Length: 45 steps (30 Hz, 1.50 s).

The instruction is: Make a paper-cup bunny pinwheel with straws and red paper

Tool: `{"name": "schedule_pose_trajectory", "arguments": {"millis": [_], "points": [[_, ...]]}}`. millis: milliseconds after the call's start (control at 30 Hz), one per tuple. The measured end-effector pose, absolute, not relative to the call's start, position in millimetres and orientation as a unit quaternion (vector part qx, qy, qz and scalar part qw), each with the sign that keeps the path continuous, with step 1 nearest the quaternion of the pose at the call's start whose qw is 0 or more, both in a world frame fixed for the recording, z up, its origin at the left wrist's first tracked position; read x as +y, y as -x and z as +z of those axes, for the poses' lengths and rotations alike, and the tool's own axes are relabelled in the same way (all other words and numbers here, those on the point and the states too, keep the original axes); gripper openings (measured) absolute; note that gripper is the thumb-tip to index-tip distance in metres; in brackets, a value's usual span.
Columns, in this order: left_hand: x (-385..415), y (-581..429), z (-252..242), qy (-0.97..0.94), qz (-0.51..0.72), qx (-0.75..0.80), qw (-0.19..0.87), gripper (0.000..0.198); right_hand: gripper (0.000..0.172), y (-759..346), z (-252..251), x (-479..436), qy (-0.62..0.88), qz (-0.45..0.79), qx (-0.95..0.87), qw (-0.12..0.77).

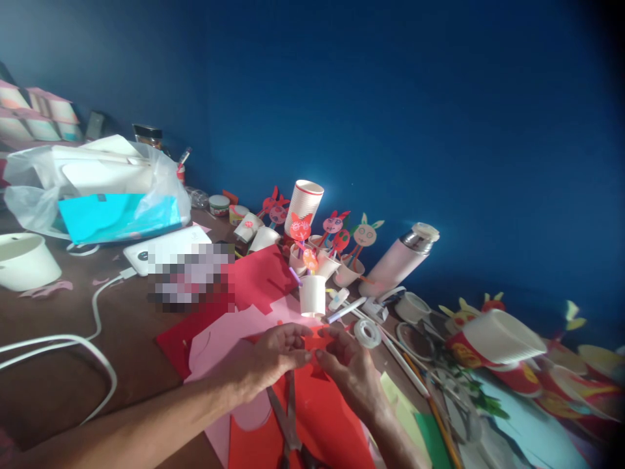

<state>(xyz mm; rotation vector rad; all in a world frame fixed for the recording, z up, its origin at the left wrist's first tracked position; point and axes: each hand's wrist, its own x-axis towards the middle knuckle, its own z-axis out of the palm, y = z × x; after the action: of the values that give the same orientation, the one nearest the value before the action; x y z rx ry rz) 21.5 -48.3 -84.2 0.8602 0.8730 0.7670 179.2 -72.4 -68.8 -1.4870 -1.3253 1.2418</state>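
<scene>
The left hand [278,355] is curled closed, its fingertips pinching a small piece of red paper [318,341] that sits between both hands, its long axis unclear. The right hand [347,372], also curled, grips the piece's right side. Scissors [289,417] lie nearer, on red card [325,417], and a roll of clear tape [367,333] sits farther right.

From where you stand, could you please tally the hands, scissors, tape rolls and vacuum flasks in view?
Hands: 2 (left hand, right hand)
Scissors: 1
Tape roll: 1
Vacuum flask: 1
Total: 5
</scene>
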Motion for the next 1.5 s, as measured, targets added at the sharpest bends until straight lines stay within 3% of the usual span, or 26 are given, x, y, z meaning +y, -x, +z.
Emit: {"name": "schedule_pose_trajectory", "arguments": {"millis": [200,400,533,733,967,1067,1267,1500], "points": [[-47,-20,-87,-0.436,0.329,0.394,0.739,0.044,0.028,-181,-73,-71,0.587,0.461,-0.552,0.373],[-50,-22,-80,-0.433,0.313,0.412,0.738,0.040,0.025,-181,-70,-72,0.554,0.513,-0.546,0.364],[-50,-24,-85,-0.432,0.326,0.394,0.743,0.038,0.023,-181,-68,-74,0.568,0.466,-0.580,0.352],[-47,-25,-88,-0.460,0.311,0.404,0.727,0.045,0.032,-184,-68,-69,0.595,0.439,-0.573,0.354],[-44,-27,-96,-0.490,0.321,0.371,0.720,0.050,0.032,-185,-65,-73,0.597,0.427,-0.572,0.368],[-51,-25,-92,-0.551,0.315,0.389,0.668,0.044,0.030,-189,-71,-83,0.608,0.421,-0.558,0.375],[-60,-22,-96,-0.689,0.328,0.452,0.462,0.032,0.033,-201,-88,-96,0.644,0.398,-0.532,0.380],[-58,-22,-106,-0.733,0.358,0.436,0.380,0.024,0.034,-200,-100,-98,0.662,0.379,-0.541,0.354]]}}
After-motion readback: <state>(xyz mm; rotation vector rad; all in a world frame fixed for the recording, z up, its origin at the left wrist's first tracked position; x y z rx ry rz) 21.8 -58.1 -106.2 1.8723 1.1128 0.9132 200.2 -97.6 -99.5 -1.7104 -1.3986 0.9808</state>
